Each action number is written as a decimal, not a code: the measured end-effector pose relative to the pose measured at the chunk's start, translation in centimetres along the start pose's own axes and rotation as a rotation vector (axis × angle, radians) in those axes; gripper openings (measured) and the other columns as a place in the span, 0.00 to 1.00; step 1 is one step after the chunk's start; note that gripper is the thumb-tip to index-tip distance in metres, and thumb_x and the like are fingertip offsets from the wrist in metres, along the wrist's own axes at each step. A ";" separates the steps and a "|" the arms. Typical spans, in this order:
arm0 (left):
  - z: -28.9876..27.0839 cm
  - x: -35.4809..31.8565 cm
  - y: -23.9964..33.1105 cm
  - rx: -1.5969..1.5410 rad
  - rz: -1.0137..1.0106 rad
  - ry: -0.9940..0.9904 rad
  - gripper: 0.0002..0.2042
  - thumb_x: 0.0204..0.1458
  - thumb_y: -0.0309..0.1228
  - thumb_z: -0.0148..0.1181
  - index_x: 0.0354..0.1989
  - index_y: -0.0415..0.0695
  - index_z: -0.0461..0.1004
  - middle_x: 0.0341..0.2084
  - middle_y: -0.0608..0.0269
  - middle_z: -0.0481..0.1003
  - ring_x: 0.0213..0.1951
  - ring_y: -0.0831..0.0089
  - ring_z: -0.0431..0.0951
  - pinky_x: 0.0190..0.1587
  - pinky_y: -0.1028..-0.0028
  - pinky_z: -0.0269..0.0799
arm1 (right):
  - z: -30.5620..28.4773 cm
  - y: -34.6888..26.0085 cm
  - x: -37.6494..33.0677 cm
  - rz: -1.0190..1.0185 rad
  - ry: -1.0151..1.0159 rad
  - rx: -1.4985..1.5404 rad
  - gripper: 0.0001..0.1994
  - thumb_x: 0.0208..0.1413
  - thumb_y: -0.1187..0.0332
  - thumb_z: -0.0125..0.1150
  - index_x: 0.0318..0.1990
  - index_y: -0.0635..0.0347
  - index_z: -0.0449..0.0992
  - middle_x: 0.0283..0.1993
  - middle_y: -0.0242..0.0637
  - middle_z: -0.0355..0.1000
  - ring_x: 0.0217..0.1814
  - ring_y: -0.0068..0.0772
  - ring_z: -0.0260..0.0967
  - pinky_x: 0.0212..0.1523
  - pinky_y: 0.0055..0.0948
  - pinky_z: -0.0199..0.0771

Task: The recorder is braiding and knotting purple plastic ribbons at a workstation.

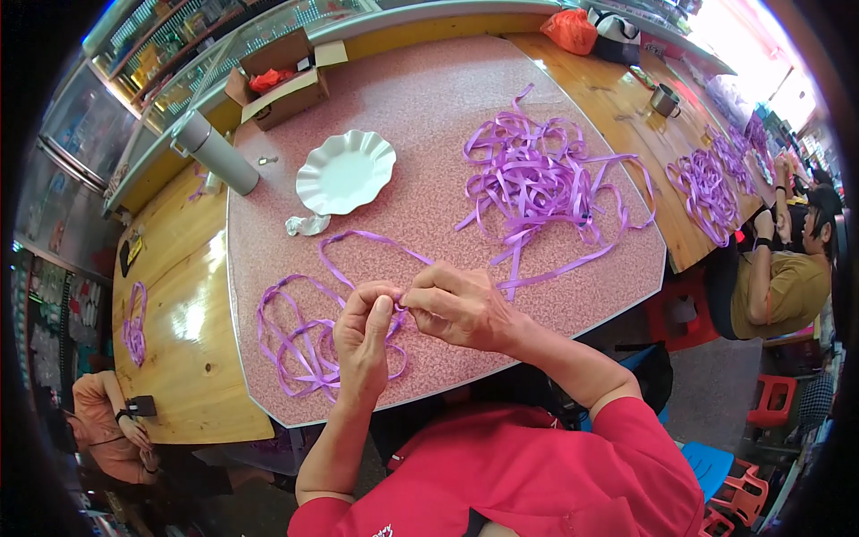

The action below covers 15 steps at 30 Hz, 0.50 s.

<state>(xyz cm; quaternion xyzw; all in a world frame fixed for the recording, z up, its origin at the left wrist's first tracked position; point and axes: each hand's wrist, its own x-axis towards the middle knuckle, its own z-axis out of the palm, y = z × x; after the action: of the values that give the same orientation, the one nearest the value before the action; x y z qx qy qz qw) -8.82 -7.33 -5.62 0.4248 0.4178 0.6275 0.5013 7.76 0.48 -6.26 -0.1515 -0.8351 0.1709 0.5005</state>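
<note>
Both my hands meet over the near part of the pink speckled table point(429, 107), pinching one purple ribbon point(380, 237) between them. My left hand point(365, 331) is closed, thumb up against the bent fingers. Thumb and fingertips of my right hand point(456, 304) press together on the same ribbon; the exact spot they grip is mostly hidden. A loop of this ribbon arches out beyond my hands. Loose purple ribbon loops point(300, 345) lie beside and under my left hand. Farther right sits a large tangled heap of purple ribbons point(528, 170), with strands trailing toward my right forearm.
A white scalloped plate point(347, 174), a crumpled tissue point(307, 225), a grey bottle point(215, 152) and an open cardboard box point(286, 85) stand at the far left. More ribbons point(705, 192) and a metal mug point(665, 100) are on the right wooden table. People point(778, 286) sit at both sides.
</note>
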 end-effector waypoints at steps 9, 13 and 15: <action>0.8 -0.5 -0.9 -0.034 0.055 0.042 0.06 0.61 0.21 0.58 0.46 0.39 0.72 0.45 0.65 0.71 0.48 0.79 0.72 0.52 0.77 0.67 | 0.2 -0.2 0.3 0.070 0.025 0.047 0.13 0.46 0.78 0.71 0.39 0.57 0.77 0.35 0.34 0.73 0.30 0.32 0.75 0.26 0.29 0.74; 0.9 -0.5 -1.6 -0.034 0.124 0.091 0.06 0.62 0.22 0.57 0.45 0.40 0.72 0.45 0.66 0.71 0.47 0.80 0.71 0.51 0.78 0.67 | 0.1 -1.5 0.8 0.352 0.046 0.261 0.07 0.49 0.79 0.67 0.36 0.62 0.77 0.33 0.34 0.72 0.28 0.25 0.71 0.26 0.24 0.70; 0.9 -0.5 -1.8 -0.037 0.140 0.109 0.05 0.62 0.22 0.57 0.45 0.40 0.72 0.45 0.66 0.71 0.46 0.80 0.71 0.50 0.79 0.66 | 0.5 -2.0 0.7 0.438 0.073 0.305 0.06 0.50 0.79 0.66 0.35 0.63 0.76 0.33 0.33 0.72 0.29 0.22 0.69 0.26 0.23 0.69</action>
<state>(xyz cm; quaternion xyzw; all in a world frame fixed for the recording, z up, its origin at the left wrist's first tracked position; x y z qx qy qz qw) -7.44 -7.44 -7.09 0.4091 0.4020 0.6906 0.4405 6.86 -1.06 -5.06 -0.2574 -0.7285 0.3934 0.4983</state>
